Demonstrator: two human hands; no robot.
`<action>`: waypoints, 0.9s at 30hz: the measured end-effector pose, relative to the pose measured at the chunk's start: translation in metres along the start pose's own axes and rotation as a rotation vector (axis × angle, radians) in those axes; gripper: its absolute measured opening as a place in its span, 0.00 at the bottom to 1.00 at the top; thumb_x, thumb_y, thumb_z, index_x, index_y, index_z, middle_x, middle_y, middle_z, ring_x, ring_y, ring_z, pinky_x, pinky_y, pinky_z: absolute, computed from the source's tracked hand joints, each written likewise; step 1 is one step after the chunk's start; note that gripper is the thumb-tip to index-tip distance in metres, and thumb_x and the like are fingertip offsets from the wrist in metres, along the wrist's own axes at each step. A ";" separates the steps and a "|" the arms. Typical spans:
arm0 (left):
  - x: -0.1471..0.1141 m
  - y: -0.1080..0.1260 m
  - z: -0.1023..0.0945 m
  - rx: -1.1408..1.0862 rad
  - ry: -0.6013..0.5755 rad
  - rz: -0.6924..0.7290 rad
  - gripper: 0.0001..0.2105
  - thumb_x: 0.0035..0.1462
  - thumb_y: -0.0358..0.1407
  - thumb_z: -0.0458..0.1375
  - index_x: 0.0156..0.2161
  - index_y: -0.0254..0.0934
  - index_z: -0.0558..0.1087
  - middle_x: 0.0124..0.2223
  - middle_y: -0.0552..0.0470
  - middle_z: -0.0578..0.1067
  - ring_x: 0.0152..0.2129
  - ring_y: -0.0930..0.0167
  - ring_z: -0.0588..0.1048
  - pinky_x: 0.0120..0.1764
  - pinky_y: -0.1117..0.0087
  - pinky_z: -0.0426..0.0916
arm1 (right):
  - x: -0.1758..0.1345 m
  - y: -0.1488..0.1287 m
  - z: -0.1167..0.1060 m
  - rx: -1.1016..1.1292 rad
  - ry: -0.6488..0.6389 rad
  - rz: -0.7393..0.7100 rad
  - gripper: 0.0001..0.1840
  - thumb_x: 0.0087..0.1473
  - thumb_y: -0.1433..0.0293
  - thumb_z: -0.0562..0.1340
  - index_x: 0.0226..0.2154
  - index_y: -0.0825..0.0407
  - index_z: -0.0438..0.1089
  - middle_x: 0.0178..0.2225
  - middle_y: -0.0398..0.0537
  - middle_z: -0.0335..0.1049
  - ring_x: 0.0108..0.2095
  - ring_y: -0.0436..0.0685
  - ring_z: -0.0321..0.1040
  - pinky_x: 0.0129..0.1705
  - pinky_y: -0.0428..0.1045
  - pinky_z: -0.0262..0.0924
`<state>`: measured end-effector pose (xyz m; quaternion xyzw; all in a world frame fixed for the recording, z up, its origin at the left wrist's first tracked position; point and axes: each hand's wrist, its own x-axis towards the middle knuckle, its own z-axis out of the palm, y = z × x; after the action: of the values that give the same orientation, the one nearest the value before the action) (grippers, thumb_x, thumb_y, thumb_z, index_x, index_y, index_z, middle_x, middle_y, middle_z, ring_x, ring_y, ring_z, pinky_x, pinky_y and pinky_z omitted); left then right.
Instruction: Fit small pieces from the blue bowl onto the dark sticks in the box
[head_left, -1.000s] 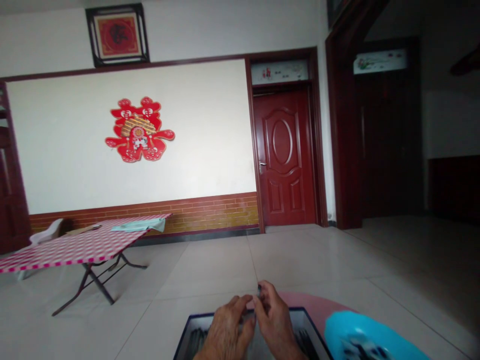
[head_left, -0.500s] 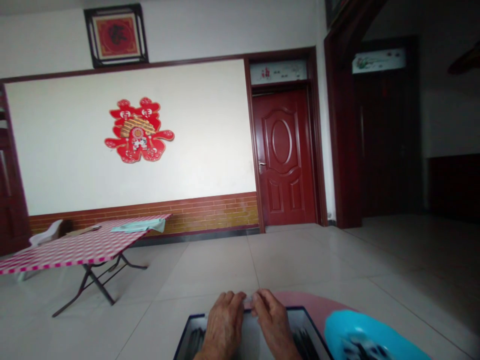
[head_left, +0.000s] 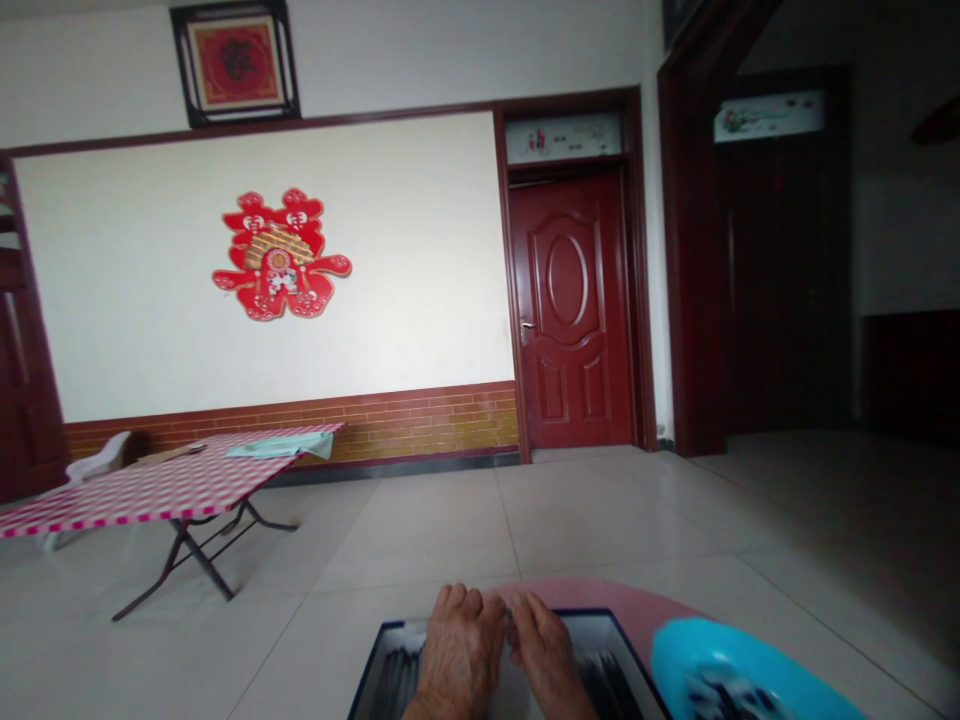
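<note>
My left hand (head_left: 463,650) and my right hand (head_left: 541,645) meet over the far part of a white tray-like box (head_left: 517,693) with a dark blue rim. Both have their fingers curled and pinched, the tips almost touching. Whatever lies between them is too small and covered to make out. Inside the box, dark slender pieces (head_left: 399,675) lie in a bundle left of my left hand. More dark slender pieces (head_left: 606,680) lie right of my right hand. Their kind is unclear.
The box rests on a pink rounded surface (head_left: 637,605). A bright blue basin (head_left: 720,645) with blurred dark and white things in it stands close on the right. Farther off at left is a folding table (head_left: 172,485) with a checked cover and a pale green cloth (head_left: 281,446).
My hands have drawn closer together, the left one shifting right. The small pale bit seen between the fingertips before is now hidden. The view has shifted slightly.
</note>
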<state>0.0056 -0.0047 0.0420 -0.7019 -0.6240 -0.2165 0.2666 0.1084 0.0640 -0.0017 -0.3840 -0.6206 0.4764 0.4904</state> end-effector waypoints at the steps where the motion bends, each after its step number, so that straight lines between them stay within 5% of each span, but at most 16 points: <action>1: 0.000 0.000 0.000 0.000 -0.008 -0.004 0.07 0.57 0.32 0.50 0.32 0.42 0.69 0.28 0.53 0.71 0.27 0.67 0.65 0.33 0.65 0.54 | 0.000 0.001 0.000 -0.005 -0.001 -0.023 0.20 0.50 0.52 0.50 0.23 0.49 0.65 0.20 0.42 0.65 0.22 0.53 0.63 0.22 0.46 0.57; 11: -0.003 -0.008 0.008 0.009 -0.018 -0.045 0.08 0.59 0.33 0.49 0.30 0.42 0.68 0.27 0.53 0.71 0.26 0.67 0.67 0.32 0.66 0.54 | -0.003 -0.013 0.000 0.171 -0.113 -0.008 0.18 0.48 0.54 0.55 0.24 0.51 0.65 0.19 0.40 0.64 0.22 0.50 0.61 0.22 0.44 0.55; 17: -0.005 -0.012 0.010 0.003 0.012 -0.042 0.08 0.59 0.33 0.49 0.31 0.42 0.68 0.27 0.54 0.71 0.26 0.67 0.67 0.32 0.67 0.54 | -0.004 -0.015 -0.004 0.283 -0.136 0.075 0.20 0.46 0.53 0.57 0.32 0.52 0.69 0.26 0.46 0.71 0.27 0.53 0.67 0.22 0.44 0.56; 27: -0.004 -0.007 0.008 0.016 0.008 -0.014 0.07 0.58 0.33 0.50 0.31 0.42 0.68 0.27 0.54 0.72 0.26 0.67 0.67 0.32 0.67 0.55 | -0.002 -0.012 0.000 0.112 -0.060 0.087 0.21 0.43 0.50 0.56 0.21 0.51 0.66 0.17 0.39 0.62 0.19 0.50 0.60 0.19 0.44 0.52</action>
<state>-0.0024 -0.0024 0.0339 -0.6945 -0.6295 -0.2162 0.2732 0.1088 0.0591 0.0092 -0.3681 -0.5902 0.5426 0.4709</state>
